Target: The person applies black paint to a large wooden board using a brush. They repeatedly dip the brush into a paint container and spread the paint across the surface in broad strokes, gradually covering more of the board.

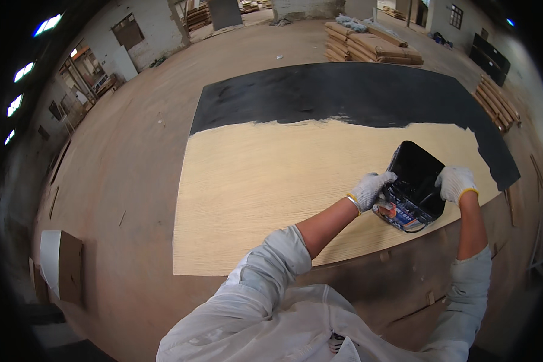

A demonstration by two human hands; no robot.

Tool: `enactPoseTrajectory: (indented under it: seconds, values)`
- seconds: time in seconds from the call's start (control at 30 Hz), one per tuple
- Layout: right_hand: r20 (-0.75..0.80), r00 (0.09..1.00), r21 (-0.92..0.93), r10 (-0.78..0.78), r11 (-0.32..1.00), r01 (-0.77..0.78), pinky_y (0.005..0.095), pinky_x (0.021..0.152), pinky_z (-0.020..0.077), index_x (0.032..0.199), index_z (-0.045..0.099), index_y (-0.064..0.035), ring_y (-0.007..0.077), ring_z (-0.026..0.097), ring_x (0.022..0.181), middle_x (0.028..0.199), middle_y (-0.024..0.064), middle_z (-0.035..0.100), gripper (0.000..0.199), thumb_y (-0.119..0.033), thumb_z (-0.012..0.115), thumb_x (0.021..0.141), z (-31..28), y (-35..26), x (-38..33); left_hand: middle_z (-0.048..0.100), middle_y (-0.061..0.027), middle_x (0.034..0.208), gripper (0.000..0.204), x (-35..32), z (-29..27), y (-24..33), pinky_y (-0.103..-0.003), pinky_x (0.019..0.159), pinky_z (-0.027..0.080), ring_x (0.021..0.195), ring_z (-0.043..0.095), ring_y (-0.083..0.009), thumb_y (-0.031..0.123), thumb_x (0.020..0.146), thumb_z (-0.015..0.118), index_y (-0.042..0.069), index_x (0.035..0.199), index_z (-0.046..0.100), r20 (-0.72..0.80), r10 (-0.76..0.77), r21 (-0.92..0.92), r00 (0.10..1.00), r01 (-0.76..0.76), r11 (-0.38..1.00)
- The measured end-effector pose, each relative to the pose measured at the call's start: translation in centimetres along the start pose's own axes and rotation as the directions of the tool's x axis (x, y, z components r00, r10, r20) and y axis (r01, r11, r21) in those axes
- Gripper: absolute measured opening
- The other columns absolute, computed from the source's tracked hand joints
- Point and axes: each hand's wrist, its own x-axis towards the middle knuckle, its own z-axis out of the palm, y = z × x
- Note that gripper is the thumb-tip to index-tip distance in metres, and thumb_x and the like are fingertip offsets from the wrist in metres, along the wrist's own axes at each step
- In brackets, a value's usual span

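A squarish paint bucket [407,208], black inside and smeared with black, tilts over the lower right part of a large pale wood-grain panel [271,187]. My left hand [371,190], in a white knit glove, is closed on the bucket's left side. At the right side of the bucket my gloved right hand [457,183] has its fingers closed. A dark shape inside the bucket is below those fingers; whether they grip the rim or a dark tool cannot be told. Black paint [320,90] covers the panel's far strip and right edge, with a ragged border.
Stacked boards [371,45] lie on the floor beyond the panel. Bundled brown lengths [496,104] lie at the far right. A box-like piece [62,265] stands on the brown floor [133,163] at the left. Dark panels [490,58] lean near the right wall.
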Motion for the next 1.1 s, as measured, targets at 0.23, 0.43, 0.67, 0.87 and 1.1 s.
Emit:
enactPoseTrajectory:
  seconds: [0.23,0.43,0.67,0.87,1.1]
  values:
    - [-0.173,0.984,0.047,0.032,0.999,-0.024,0.0410,0.100,0.0579,0.110,0.086,-0.0213,0.0303,0.075,0.113,0.117,0.0089,0.081,0.035,-0.009,0.073,0.080,-0.4,0.7,-1.1,0.074,-0.0215,0.110,0.076,-1.1,-0.9,0.1,-0.039,0.074,0.064,0.088,0.073,-0.0269,0.056,0.091,0.080,-0.012,0.124,0.066,-0.150,0.119,0.431,0.982,-0.043,0.901]
    - [-0.410,0.887,0.210,0.212,0.968,-0.134,0.0408,0.111,0.0524,0.129,0.077,-0.0131,0.0304,0.069,0.125,0.133,0.0112,0.074,0.042,-0.009,0.073,0.087,-8.0,2.4,-7.9,0.074,-0.0234,0.129,0.077,-7.4,-4.4,0.0,-0.040,0.094,0.059,0.112,0.073,-0.0281,0.061,0.098,0.070,-0.004,0.139,0.063,-0.269,0.378,0.648,0.886,-0.123,0.751]
    - [-0.484,0.874,0.395,-0.042,0.881,0.261,0.0401,0.108,0.0531,0.131,0.076,-0.0122,0.0313,0.070,0.124,0.133,0.0134,0.075,0.044,-0.012,0.073,0.087,-10.2,-12.1,-6.1,0.075,-0.0203,0.118,0.034,-29.9,-21.8,-4.6,-0.044,0.097,0.057,0.111,0.073,-0.0350,0.015,0.098,0.072,0.001,0.129,0.067,-0.299,0.860,0.926,0.414,-0.091,0.366]
    - [-0.348,0.878,0.545,-0.329,0.691,0.475,0.0432,0.098,0.0589,0.131,0.077,-0.0166,0.0315,0.076,0.110,0.121,0.0130,0.079,0.044,-0.018,0.074,0.087,0.5,-28.5,-0.5,0.068,-0.0210,0.134,0.035,-47.4,-34.6,-7.1,-0.055,0.112,0.047,0.129,0.061,-0.0466,0.012,0.089,0.072,0.003,0.122,0.065,-0.274,0.952,0.786,0.134,0.602,0.142]
    - [-0.174,0.756,0.529,-0.632,0.587,0.613,0.0380,0.102,0.0578,0.137,0.075,-0.0198,0.0287,0.075,0.116,0.127,0.0119,0.078,0.047,-0.011,0.072,0.091,-0.1,-44.1,-3.4,0.068,-0.0187,0.135,0.049,-52.4,-37.0,-9.7,-0.051,0.102,0.052,0.122,0.066,-0.0405,0.018,0.089,0.072,0.006,0.134,0.061,-0.634,0.772,0.668,0.048,0.537,0.515]
